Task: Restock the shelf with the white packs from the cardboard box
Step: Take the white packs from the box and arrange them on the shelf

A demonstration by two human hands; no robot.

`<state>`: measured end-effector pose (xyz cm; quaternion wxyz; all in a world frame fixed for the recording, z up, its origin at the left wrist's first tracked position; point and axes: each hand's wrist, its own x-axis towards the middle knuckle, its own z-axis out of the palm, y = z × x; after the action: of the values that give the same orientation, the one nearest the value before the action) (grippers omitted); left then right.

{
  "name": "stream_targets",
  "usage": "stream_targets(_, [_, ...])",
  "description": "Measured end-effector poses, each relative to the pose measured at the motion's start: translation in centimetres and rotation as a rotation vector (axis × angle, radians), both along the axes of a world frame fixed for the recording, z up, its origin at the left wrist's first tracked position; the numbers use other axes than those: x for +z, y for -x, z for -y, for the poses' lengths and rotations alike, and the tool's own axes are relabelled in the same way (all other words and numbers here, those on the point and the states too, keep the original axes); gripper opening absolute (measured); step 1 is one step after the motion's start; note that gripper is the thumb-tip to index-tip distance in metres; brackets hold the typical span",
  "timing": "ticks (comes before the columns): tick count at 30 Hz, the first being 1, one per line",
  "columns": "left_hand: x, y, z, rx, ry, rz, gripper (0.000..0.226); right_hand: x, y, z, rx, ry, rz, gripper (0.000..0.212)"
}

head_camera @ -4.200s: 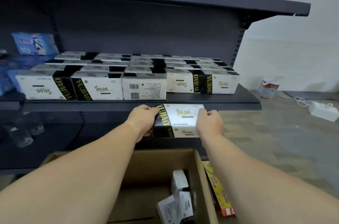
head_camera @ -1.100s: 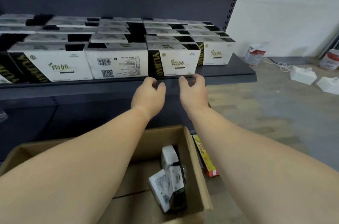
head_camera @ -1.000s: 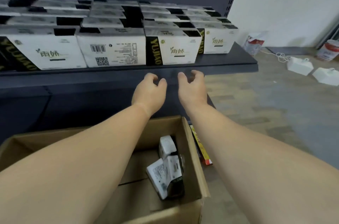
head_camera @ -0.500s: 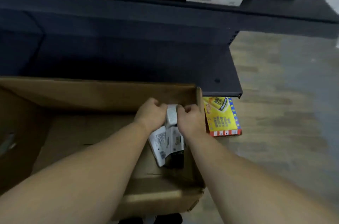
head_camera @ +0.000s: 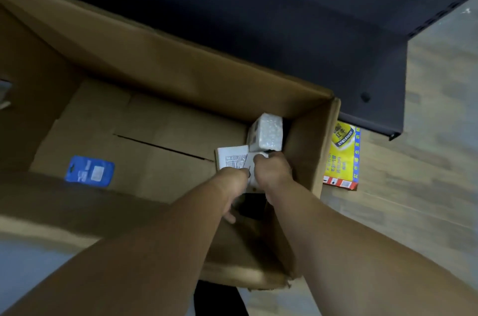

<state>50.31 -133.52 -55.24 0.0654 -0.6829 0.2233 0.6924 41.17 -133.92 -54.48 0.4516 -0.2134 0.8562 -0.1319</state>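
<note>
Since the shelf placement: both hands now down inside cardboard box (head_camera: 181, 75). Left hand (head_camera: 230, 181) and right hand (head_camera: 273, 170), fingers curled, grip white pack (head_camera: 232, 159); second pack (head_camera: 266, 131) just beyond fingers.

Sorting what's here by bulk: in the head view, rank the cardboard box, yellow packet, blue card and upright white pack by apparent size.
1. cardboard box
2. yellow packet
3. blue card and upright white pack: they look alike, so unranked.

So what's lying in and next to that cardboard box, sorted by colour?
White packs: 2, one upright, one gripped by both hands
Blue packet: 1
Yellow packet on the floor beside the box: 1
Total: 4
</note>
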Motion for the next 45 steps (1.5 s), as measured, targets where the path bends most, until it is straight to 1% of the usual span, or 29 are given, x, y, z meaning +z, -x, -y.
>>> stream_targets(3, [-0.8,0.8,-0.2,-0.006,-0.061,-0.014,0.045,-0.9,0.1,0.7,0.056,-0.023,-0.019,0.039])
stream_targets(5, [-1.2,1.2,-0.3,0.011,-0.094,-0.025,0.047,-1.5,0.0,1.3,0.116,-0.047,-0.041,0.044])
stream_targets(8, [-1.6,1.7,-0.4,0.048,-0.170,-0.045,0.056,-2.4,0.0,1.8,0.189,-0.093,-0.065,0.053])
stream_targets(12, [-2.9,1.8,-0.7,0.110,-0.250,-0.050,0.058,-2.5,0.0,2.2,0.293,-0.123,-0.127,0.046])
stream_targets(15, [-4.1,2.3,-0.9,0.169,-0.303,-0.041,0.062,-2.9,0.5,2.3,0.379,-0.160,-0.183,0.047])
stream_targets(18, [-4.8,2.8,-1.0,0.189,-0.298,-0.064,0.055,-2.9,0.9,2.5,0.488,-0.197,-0.202,0.047])
stream_targets(20, [-4.7,2.7,-0.9,0.258,-0.268,-0.063,0.044,-2.6,1.1,2.7,0.595,-0.216,-0.221,0.045])
stream_targets(22, [-4.5,2.2,-0.8,0.314,-0.235,-0.023,0.033,-2.6,1.2,3.0,0.651,-0.240,-0.235,0.042])
stream_targets(24, [-4.3,1.5,-0.5,0.349,-0.163,0.020,0.029,-3.3,1.1,3.0,0.684,-0.276,-0.228,0.042])
stream_targets(25, [-4.4,1.1,-0.4,0.363,-0.106,0.053,0.032,-3.7,1.0,2.9,0.669,-0.282,-0.223,0.044])
stream_targets(28, [-5.0,-0.3,0.4,0.406,0.026,0.123,0.039,-3.9,0.7,2.7,0.517,-0.262,-0.189,0.047])
stream_targets(32, [-3.8,-1.8,1.3,0.556,0.048,0.136,0.026,-3.9,0.8,2.4,0.313,-0.182,-0.103,0.047])
stream_targets(36, [-2.1,-2.9,2.0,0.662,0.123,0.151,0.025,-3.2,0.7,1.6,0.266,-0.121,-0.093,0.047])
stream_targets(39, [-1.0,-4.0,3.0,0.630,0.215,0.197,0.030,-2.1,0.6,1.5,0.248,-0.080,-0.116,0.048])
stream_targets(41, [0.0,-4.7,3.8,0.601,0.270,0.232,0.029,-1.4,0.4,2.0,0.217,-0.029,-0.132,0.046])
stream_targets(45, [1.9,-5.6,5.1,0.624,0.359,0.237,0.031,-0.3,-0.5,2.5,0.065,0.061,-0.137,0.050])
